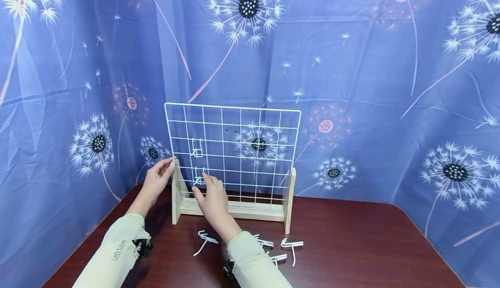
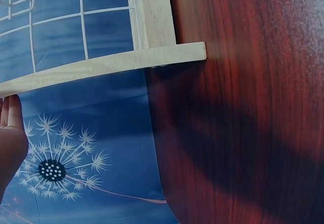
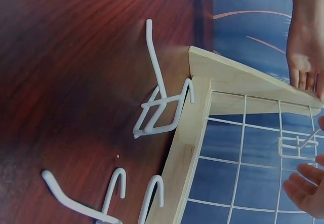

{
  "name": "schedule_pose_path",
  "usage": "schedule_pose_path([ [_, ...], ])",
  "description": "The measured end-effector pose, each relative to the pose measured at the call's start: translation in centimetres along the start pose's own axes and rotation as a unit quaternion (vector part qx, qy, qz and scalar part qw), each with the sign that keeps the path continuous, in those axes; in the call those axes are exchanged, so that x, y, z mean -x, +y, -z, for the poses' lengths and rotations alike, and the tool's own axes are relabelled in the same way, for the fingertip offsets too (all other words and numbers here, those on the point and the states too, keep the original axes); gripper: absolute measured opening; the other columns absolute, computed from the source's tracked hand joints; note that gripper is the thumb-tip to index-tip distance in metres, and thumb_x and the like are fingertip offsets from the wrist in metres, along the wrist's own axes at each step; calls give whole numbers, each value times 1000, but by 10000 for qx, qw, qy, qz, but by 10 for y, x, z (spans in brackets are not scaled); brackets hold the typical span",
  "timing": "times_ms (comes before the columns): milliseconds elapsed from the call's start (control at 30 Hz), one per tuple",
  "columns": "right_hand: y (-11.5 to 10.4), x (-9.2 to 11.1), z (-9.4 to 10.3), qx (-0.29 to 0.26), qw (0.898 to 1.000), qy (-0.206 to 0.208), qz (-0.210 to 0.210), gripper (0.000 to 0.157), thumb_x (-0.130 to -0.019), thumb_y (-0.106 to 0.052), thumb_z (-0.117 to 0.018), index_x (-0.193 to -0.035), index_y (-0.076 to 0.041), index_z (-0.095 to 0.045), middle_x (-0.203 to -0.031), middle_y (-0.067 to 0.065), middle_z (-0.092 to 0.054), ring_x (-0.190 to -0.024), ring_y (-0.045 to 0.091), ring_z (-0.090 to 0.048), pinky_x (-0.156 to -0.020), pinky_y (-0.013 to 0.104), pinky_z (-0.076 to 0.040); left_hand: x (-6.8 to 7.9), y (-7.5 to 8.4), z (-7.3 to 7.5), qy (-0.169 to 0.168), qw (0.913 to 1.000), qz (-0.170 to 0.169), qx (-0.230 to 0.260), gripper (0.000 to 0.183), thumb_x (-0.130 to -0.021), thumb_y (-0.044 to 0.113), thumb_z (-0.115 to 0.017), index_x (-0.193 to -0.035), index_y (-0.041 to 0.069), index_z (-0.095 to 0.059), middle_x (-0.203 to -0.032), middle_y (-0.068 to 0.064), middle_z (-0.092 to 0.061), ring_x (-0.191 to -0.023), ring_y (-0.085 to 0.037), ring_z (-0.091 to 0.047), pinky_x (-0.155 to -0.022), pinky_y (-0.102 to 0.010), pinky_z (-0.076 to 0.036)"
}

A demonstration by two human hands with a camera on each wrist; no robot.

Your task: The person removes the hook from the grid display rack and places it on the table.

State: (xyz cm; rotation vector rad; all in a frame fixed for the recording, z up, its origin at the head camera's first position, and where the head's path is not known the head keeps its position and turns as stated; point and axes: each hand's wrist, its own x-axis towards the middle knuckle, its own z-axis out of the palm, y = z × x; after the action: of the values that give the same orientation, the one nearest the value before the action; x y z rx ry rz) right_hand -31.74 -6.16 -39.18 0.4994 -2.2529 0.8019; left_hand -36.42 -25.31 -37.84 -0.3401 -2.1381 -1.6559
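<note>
A white wire grid point(image 1: 231, 155) stands upright in a light wooden stand point(image 1: 290, 201). My left hand point(image 1: 156, 177) pinches the top of the stand's left post; in the left wrist view its fingers point(image 2: 14, 112) meet the post's outer edge. Two white wire hooks hang on the grid's left side, an upper hook point(image 1: 198, 152) and a lower hook point(image 1: 197, 181). Around the lower hook, my right hand point(image 1: 212, 199) has its thumb and forefinger spread apart. The right wrist view shows this hook point(image 3: 289, 147) between them, with a gap to the fingers point(image 3: 304, 181).
Several more white hooks lie on the dark red table point(image 1: 351, 236) before the stand, including one at left point(image 1: 207, 239) and one at right point(image 1: 293, 245). A blue curtain point(image 1: 375, 149) with dandelion prints hangs behind and along the left side.
</note>
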Motion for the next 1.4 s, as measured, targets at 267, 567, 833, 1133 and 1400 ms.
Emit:
schedule_pose_path([
  [267, -2, -3, -8, 366, 9993, -47, -101, 46, -88, -33, -69, -123, -5, -64, -111, 10, -66, -96, 26, -62, -77, 37, -54, 0, 2, -1, 27, 10000, 6, 76, 43, -101, 12, -49, -137, -10, -44, -136, -29, -48, -96, 16, -47, -87, -3, -39],
  [567, -1, -5, -12, 788, 9949, 547, 298, 35, -88, -30, -69, -114, -7, -69, -102, 7, -68, -87, 22, -62, -72, 32, -53, -2, 1, 0, -1, 9999, -57, 125, 45, -101, 15, -50, -137, -11, -43, -136, -31, -47, -98, 15, -48, -88, -3, -38],
  [833, 0, -4, -11, 763, 9908, 852, 721, 23, -86, -21, -72, -107, -13, -74, -98, 2, -69, -84, 17, -62, -72, 26, -52, -2, 1, 0, -54, 9999, -88, 87, 46, -101, 17, -51, -138, -10, -43, -137, -29, -47, -103, 13, -47, -90, -3, -37],
  [1133, 4, -3, -15, 559, 9899, 864, 971, 20, -83, -11, -74, -103, -13, -76, -97, 1, -71, -85, 16, -65, -73, 24, -54, -1, -1, 0, -20, 9996, -241, 133, 44, -101, 14, -50, -136, -12, -44, -135, -32, -47, -99, 16, -47, -90, -3, -38],
  [1400, 10, -5, -18, 597, 9875, 919, 1131, 18, -86, -13, -73, -103, -14, -76, -98, 0, -72, -85, 15, -67, -73, 23, -55, 0, 0, -1, 24, 9997, -171, 178, 43, -101, 13, -51, -136, -11, -45, -134, -31, -48, -99, 15, -48, -89, -3, -39],
])
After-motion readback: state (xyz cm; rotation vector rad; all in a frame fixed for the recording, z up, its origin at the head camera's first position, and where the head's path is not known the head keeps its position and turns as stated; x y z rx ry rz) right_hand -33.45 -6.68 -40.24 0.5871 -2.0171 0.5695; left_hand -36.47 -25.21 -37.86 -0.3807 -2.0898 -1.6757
